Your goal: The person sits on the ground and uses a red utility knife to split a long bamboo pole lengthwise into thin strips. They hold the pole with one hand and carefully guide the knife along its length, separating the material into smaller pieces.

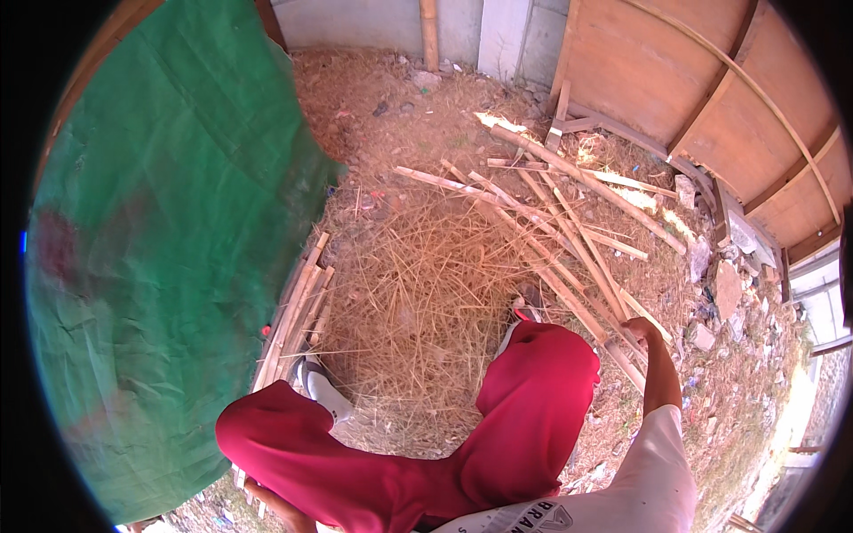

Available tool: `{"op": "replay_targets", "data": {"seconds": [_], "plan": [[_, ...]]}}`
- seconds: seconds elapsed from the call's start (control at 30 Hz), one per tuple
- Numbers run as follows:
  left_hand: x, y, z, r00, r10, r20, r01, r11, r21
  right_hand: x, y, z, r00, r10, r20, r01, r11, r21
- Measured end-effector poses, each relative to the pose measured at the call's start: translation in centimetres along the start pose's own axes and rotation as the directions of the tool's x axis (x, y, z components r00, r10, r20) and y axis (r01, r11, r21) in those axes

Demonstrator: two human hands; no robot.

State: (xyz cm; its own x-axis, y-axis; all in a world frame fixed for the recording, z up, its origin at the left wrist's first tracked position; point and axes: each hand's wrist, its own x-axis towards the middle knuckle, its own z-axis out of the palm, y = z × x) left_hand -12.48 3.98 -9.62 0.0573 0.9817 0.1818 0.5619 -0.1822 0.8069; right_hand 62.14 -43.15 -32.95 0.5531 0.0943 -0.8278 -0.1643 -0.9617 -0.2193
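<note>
My right hand [641, 332] is at the near end of a loose pile of split bamboo strips [569, 266], right of my right knee. Its fingers curl round a strip at the pile's edge. Low on the left, my left hand [270, 500] is partly covered by my left thigh, beside the lower end of a stack of bamboo strips [298, 311]. Its fingers are mostly hidden. Between my feet lies a heap of thin bamboo shavings [413, 302].
A green tarp [178, 249] hangs along the left. A thick bamboo pole [591, 182] lies at the back right. Rubble [727, 289] sits by the wooden panel wall [693, 80], and a grey wall [373, 27] stands behind.
</note>
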Motion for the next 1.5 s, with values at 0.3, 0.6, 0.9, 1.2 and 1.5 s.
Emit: {"op": "replay_targets", "data": {"seconds": [0.3, 0.6, 0.9, 1.2, 1.5], "plan": [[0.1, 1.7, 0.5, 0.950, -0.304, -0.068, 0.261, 0.895, -0.362, -1.1, -1.0, 0.0, 0.913, -0.124, -0.390, 0.060, 0.983, -0.171], [0.8, 0.5, 1.4, 0.980, -0.196, 0.016, 0.197, 0.974, -0.112, -8.7, -2.1, -2.5, 0.706, -0.245, -0.664, -0.048, 0.919, -0.391], [-0.1, -1.3, 1.0, 0.954, -0.298, -0.025, 0.268, 0.889, -0.371, -26.1, -11.3, -10.5, 0.387, -0.409, -0.827, -0.271, 0.806, -0.526], [0.2, 0.3, 1.3, 0.893, -0.437, 0.106, 0.420, 0.727, -0.543, -49.0, -10.6, -19.9, 0.182, -0.569, -0.802, -0.389, 0.707, -0.590], [0.7, 1.4, 0.0, 0.948, -0.316, -0.029, 0.285, 0.889, -0.357, -58.6, -4.0, -18.9, 0.039, -0.271, -0.962, -0.446, 0.856, -0.260]]}}
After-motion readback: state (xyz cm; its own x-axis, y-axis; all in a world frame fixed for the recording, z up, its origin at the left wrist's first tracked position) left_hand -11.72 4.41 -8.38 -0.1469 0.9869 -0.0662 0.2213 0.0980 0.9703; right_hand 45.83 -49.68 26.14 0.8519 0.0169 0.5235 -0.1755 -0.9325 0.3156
